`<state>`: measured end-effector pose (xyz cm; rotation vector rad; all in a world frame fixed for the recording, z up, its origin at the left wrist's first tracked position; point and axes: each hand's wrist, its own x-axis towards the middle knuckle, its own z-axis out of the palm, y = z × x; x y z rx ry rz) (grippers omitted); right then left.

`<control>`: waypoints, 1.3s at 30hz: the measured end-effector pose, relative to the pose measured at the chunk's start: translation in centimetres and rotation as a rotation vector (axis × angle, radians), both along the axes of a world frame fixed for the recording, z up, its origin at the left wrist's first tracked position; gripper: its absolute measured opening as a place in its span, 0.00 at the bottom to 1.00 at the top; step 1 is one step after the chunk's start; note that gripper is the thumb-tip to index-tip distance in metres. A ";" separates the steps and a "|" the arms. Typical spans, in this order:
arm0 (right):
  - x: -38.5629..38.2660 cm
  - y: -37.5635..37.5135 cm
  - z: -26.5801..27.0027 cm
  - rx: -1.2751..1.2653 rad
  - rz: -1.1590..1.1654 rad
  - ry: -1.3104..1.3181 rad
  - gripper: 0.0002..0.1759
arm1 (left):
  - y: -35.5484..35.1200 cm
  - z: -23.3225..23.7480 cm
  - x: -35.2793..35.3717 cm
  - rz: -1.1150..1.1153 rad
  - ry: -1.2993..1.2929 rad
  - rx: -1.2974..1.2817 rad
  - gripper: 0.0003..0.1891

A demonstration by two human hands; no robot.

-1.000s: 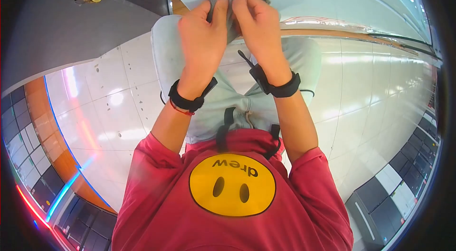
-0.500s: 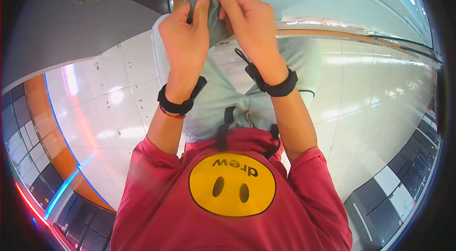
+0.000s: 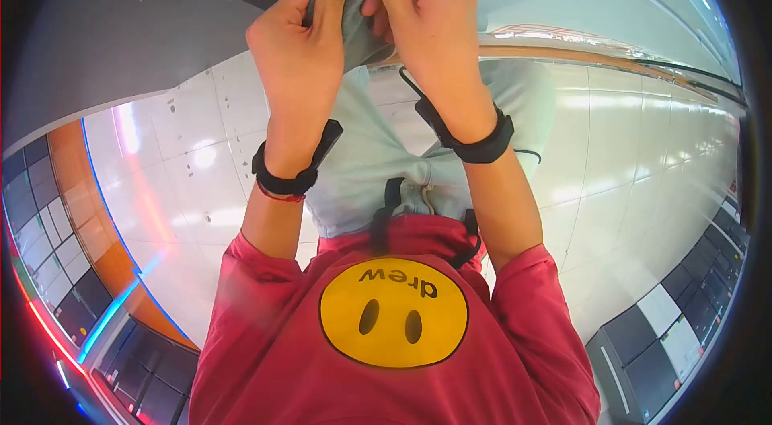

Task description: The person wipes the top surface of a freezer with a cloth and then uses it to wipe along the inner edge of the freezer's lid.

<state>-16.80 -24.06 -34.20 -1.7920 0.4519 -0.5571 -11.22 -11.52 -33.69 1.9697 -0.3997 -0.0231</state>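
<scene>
Your left hand [image 3: 299,39] and right hand [image 3: 430,23] are both closed on a small grey cloth [image 3: 358,31]. Thumbs and fingertips pinch its upper edge, and the two hands are almost touching. The cloth hangs bunched between them, at the near edge of a white panel with red lettering [image 3: 579,3] and above your light grey shorts [image 3: 362,160]. A black strap [image 3: 482,147] wraps your right wrist
</scene>
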 end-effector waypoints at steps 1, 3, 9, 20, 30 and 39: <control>0.0 -0.3 -0.1 -0.001 0.007 -0.004 0.25 | -0.1 -0.2 0.1 0.007 -0.027 -0.021 0.22; -0.2 -0.7 -0.7 0.003 0.013 -0.004 0.25 | -0.3 -0.8 0.0 0.011 -0.072 -0.057 0.22; -1.3 -2.1 -4.0 0.013 -0.010 0.028 0.27 | -1.5 -2.0 -1.0 0.008 0.046 0.031 0.23; -4.4 -7.4 -0.8 -0.012 -0.163 -0.066 0.26 | -7.1 2.2 -3.4 -0.126 0.062 0.057 0.25; 0.4 0.8 -4.3 -0.276 -0.032 0.004 0.25 | 0.9 -7.1 1.2 -0.011 -0.030 -0.024 0.25; -7.9 6.7 -6.0 -0.153 0.067 0.084 0.28 | 6.8 -4.7 -9.2 -0.070 0.166 -0.088 0.28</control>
